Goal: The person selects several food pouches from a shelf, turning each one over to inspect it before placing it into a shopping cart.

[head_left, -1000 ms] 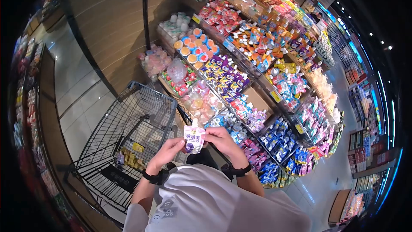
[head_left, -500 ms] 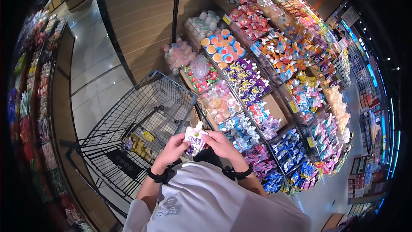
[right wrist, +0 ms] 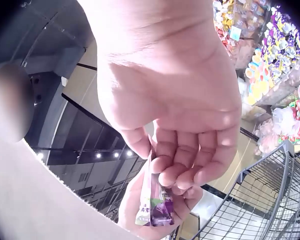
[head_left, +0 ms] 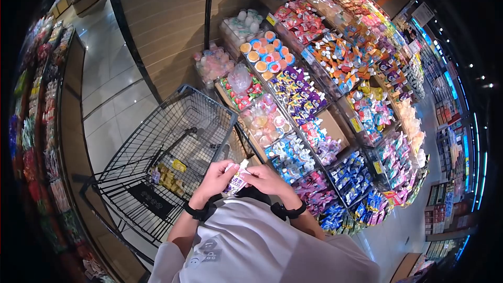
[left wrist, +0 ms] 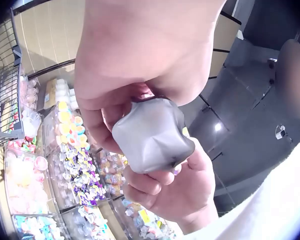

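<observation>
Both hands hold a small white and purple spouted pouch (head_left: 238, 180) in front of the shirt, its spout upward. My left hand (head_left: 216, 179) grips one side with the thumb over the front. On the other side, my right hand (head_left: 270, 179) pinches the pouch between thumb and curled fingers. The left wrist view looks onto the silvery bottom (left wrist: 154, 136) of the pouch. In the right wrist view, the purple printed side (right wrist: 162, 210) shows below the curled fingers. The thumbs cover part of the label in the head view.
A black wire shopping cart (head_left: 152, 202) stands at left, with several yellow packets (head_left: 168, 179) inside. Ahead and right rises a tiered display of bins with purple pouches (head_left: 298, 94), jelly cups (head_left: 267, 52) and blue packets (head_left: 351, 175). Another stocked shelf (head_left: 47, 120) lines the far left.
The hands have drawn closer around the pouch, and it has turned so less of its label shows. The head view swung left, then slightly back. The cart's packets look the same.
</observation>
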The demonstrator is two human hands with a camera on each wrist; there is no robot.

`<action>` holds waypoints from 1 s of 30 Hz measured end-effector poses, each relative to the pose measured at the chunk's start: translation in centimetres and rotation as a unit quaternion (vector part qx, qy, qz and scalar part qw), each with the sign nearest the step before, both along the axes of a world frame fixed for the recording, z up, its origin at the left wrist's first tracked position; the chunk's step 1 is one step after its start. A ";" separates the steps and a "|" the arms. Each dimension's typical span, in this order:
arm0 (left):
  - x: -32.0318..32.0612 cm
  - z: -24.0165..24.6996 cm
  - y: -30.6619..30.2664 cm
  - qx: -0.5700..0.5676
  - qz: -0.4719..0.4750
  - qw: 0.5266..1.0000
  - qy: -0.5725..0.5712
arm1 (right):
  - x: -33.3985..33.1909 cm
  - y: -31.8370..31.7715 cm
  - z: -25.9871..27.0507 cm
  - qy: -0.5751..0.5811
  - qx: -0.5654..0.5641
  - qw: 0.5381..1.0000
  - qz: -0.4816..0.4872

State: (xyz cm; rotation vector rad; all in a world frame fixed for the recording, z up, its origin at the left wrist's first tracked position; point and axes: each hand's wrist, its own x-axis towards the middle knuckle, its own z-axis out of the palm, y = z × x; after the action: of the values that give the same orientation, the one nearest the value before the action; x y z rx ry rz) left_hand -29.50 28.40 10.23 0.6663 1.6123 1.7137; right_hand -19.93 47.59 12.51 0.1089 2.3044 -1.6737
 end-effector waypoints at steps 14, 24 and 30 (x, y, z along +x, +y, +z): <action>0.2 -0.9 0.3 0.064 -0.022 0.996 -0.058 | 0.7 0.5 1.3 0.013 -0.107 0.993 0.050; 0.6 -2.0 1.0 0.034 -0.096 0.993 -0.064 | 1.8 1.7 1.1 0.060 0.009 0.997 0.041; 0.7 -2.8 0.9 0.042 -0.110 0.990 -0.082 | 2.2 1.6 0.9 0.062 0.016 0.996 0.058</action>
State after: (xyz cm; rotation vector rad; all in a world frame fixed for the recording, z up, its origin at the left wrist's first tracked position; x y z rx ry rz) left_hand -28.83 29.34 7.45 0.6986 1.3092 1.6357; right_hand -17.74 49.21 13.42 -0.1233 2.3760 -1.6291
